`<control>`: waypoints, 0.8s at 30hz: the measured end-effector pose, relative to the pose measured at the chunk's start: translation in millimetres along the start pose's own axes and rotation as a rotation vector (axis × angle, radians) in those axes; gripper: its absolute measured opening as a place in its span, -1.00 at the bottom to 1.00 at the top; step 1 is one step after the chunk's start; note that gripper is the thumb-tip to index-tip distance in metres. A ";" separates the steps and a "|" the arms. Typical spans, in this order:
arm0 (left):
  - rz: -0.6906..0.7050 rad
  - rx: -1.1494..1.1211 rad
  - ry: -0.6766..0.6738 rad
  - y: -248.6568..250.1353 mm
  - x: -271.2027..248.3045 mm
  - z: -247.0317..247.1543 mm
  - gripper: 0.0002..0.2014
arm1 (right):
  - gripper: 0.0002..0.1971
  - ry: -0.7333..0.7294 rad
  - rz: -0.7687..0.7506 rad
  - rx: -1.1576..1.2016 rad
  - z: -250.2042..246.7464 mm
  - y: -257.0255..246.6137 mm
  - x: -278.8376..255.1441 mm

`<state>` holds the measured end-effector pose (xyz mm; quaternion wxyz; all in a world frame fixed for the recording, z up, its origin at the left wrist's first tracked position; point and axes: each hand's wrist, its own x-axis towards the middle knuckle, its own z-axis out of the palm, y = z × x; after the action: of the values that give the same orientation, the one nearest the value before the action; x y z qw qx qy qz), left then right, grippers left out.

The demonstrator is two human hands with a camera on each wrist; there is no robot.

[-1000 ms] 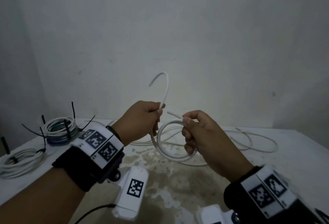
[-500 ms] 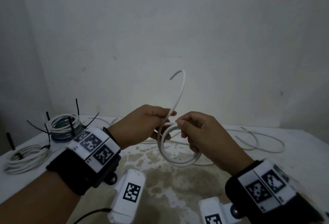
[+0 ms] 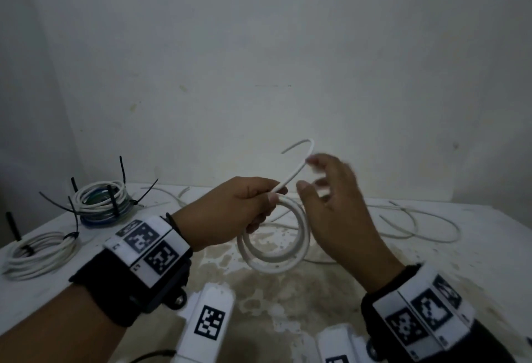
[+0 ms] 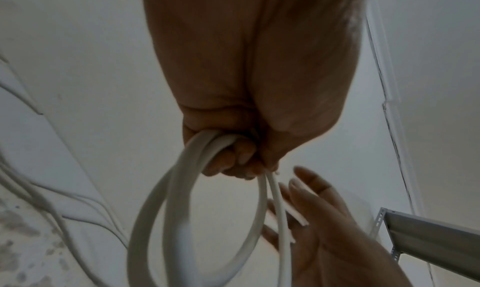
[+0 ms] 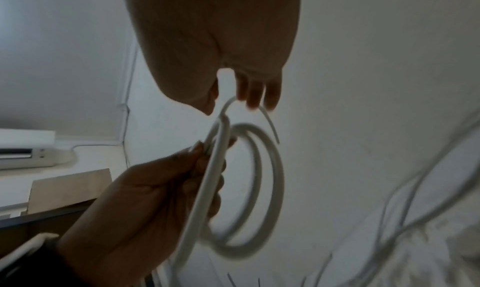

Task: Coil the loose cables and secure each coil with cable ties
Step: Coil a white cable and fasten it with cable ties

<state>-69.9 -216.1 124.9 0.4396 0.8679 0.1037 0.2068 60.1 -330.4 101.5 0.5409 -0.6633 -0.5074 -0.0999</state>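
left hand (image 3: 244, 207) gripping small white coil (image 3: 275, 243) above table (image 3: 431, 270), free end (image 3: 299, 161) sticking up. right hand (image 3: 336, 204) released, fingers spread beside end, blurred, maybe brushing it. two tied coils (image 3: 98, 201) far left done. loose cable (image 3: 417, 224) behind not yet coiled.

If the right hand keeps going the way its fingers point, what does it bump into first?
Probably the free end of the white cable curving up from the left hand. The right hand is open, fingertips right beside it; blur hides whether they touch.
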 end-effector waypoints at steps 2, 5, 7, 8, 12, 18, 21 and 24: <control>-0.025 -0.062 -0.015 -1.2 -1.3 -1.9 -0.77 | -0.58 0.032 -0.269 -0.420 -7.4 10.8 10.0; -0.021 -0.067 -0.032 -3.6 -4.0 -3.9 -0.77 | -0.68 -0.050 -0.402 -0.615 -18.0 19.0 28.7; 0.021 0.046 0.007 -5.3 -4.9 -5.3 -0.77 | -0.77 -0.075 -0.405 -0.487 -28.3 13.4 37.2; 0.048 0.110 0.048 -6.9 -5.1 -5.8 -0.76 | -0.77 -0.094 -0.403 -0.429 -31.8 9.6 39.0; 0.133 0.188 0.264 -13.3 -1.3 -4.0 -0.83 | -0.71 -0.111 -0.408 -0.377 -31.7 1.3 35.8; 0.193 0.009 0.454 -18.5 2.0 9.2 -0.85 | -0.78 -0.115 0.076 0.085 -17.6 7.0 17.2; 0.131 -0.199 0.524 -18.6 3.4 15.3 -0.82 | -0.80 -0.028 0.130 0.178 -4.2 7.8 6.1; 0.139 -0.238 0.570 -14.6 3.1 22.4 -0.82 | -0.77 -0.009 0.148 0.244 4.6 5.4 -2.9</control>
<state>-57.0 -222.5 102.1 0.4762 0.7223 0.1384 0.4820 61.1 -327.7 94.4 0.6213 -0.6286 -0.4677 0.0057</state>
